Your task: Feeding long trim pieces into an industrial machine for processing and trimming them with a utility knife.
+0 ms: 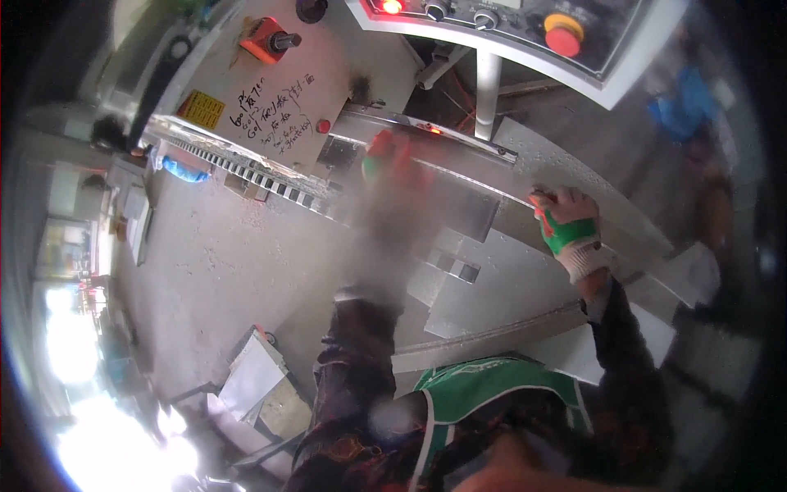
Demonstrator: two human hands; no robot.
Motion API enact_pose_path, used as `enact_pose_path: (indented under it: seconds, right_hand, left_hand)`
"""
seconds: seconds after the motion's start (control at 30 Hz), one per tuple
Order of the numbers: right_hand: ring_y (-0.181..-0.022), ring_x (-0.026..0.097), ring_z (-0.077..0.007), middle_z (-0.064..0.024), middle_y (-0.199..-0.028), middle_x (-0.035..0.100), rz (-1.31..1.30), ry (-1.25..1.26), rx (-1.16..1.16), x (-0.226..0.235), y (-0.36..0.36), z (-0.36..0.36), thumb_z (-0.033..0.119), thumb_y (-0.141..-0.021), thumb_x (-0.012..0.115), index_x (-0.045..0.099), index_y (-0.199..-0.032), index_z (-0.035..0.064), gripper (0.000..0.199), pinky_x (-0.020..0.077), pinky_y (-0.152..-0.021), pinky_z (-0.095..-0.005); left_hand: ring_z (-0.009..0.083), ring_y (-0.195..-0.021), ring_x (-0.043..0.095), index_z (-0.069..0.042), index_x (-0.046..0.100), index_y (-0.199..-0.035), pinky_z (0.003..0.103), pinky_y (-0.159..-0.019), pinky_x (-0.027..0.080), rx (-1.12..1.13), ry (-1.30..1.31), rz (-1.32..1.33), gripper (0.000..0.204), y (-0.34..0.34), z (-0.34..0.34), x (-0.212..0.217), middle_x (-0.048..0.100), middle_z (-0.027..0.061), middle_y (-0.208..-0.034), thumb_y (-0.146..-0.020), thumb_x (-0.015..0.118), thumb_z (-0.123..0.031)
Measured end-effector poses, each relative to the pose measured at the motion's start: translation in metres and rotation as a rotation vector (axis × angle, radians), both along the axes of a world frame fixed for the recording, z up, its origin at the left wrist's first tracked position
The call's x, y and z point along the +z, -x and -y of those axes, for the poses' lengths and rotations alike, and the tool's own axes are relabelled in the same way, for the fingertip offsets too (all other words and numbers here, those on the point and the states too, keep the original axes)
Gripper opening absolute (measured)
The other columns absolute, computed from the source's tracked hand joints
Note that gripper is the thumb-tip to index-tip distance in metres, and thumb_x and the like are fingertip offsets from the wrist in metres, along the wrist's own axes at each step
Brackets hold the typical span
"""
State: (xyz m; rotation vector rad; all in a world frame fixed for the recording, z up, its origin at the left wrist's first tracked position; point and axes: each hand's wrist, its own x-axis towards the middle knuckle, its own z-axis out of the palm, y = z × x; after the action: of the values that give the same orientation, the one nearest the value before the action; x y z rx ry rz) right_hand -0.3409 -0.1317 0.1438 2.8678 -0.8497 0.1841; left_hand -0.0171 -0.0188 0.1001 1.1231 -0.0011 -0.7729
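A long narrow pale strip (479,185) runs slantwise across the machine bed. My right hand (567,221), in a white, green and orange work glove, is closed round its right-hand part with the fingers curled over. Further left along the strip, at the edge of the machine, is my left hand (393,166). A hazy smear hides most of this hand, so only patches of orange and green glove show and its fingers cannot be made out. Just beyond both hands lies a metal rail (471,139) with a small red light on it.
Above hangs a control panel (525,25) with knobs and a red stop button (563,38). A machine housing (279,107) with handwriting and an orange part (264,41) stands at left. A toothed rail (262,176) runs along its edge. Pale sheets (500,287) lie below my hands.
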Motion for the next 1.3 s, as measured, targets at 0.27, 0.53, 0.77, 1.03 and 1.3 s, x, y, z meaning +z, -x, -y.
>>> enact_pose_path:
  seconds: [0.27,0.53,0.77,1.03,1.3]
  right_hand:
    - [-0.095,0.067,-0.0243,-0.0032,-0.100,0.067,-0.021,-0.073,0.011,0.021,-0.077,-0.030,0.029,-0.087,0.067,0.068,-0.116,0.0255,0.029,0.0549,-0.080,-0.0436]
    - [-0.102,0.067,-0.0236,-0.0013,-0.106,0.066,-0.009,-0.113,-0.026,0.011,-0.111,-0.025,0.030,-0.092,0.061,0.066,-0.119,0.0300,0.028,0.0561,-0.081,-0.0431]
    - [-0.094,0.068,-0.0274,-0.0026,-0.106,0.067,0.226,-0.107,0.130,0.005,-0.105,-0.033,0.030,-0.089,0.066,0.065,-0.120,0.0276,0.031,0.0567,-0.074,-0.0442]
    - [-0.089,0.066,-0.0316,-0.0061,-0.098,0.068,0.232,0.030,0.008,0.003,0.031,-0.023,0.023,-0.089,0.068,0.065,-0.122,0.0213,0.034,0.0534,-0.075,-0.0480]
    - [-0.089,0.067,-0.0302,-0.0068,-0.099,0.066,0.154,0.057,0.027,0.002,0.019,-0.015,0.025,-0.087,0.069,0.066,-0.115,0.0222,0.028,0.0539,-0.074,-0.0470]
  left_hand:
    - [0.0165,-0.101,0.059,-0.013,0.059,-0.127,0.033,-0.083,0.054,0.080,-0.076,0.076,0.042,-0.071,-0.047,0.024,0.059,0.0030,-0.117,-0.091,0.077,-0.024]
    - [0.0151,-0.092,0.062,-0.008,0.058,-0.132,0.031,-0.079,0.054,-0.084,0.437,-0.100,0.052,0.071,-0.013,-0.017,0.061,0.0034,-0.116,-0.089,0.081,-0.025]
    - [0.0203,-0.107,0.059,-0.002,0.059,-0.122,0.034,-0.089,0.049,-0.009,-0.041,0.676,0.036,0.063,0.009,-0.022,0.060,0.0096,-0.118,-0.093,0.076,-0.014]
    - [0.0118,-0.095,0.061,-0.005,0.058,-0.120,0.023,-0.078,0.048,0.106,0.158,0.073,0.037,0.039,-0.011,0.034,0.063,0.0043,-0.104,-0.090,0.078,-0.010]
    - [0.0178,-0.092,0.063,-0.007,0.066,-0.120,0.039,-0.077,0.054,0.179,0.022,0.213,0.041,0.015,-0.033,0.030,0.070,0.0047,-0.104,-0.086,0.083,-0.021]
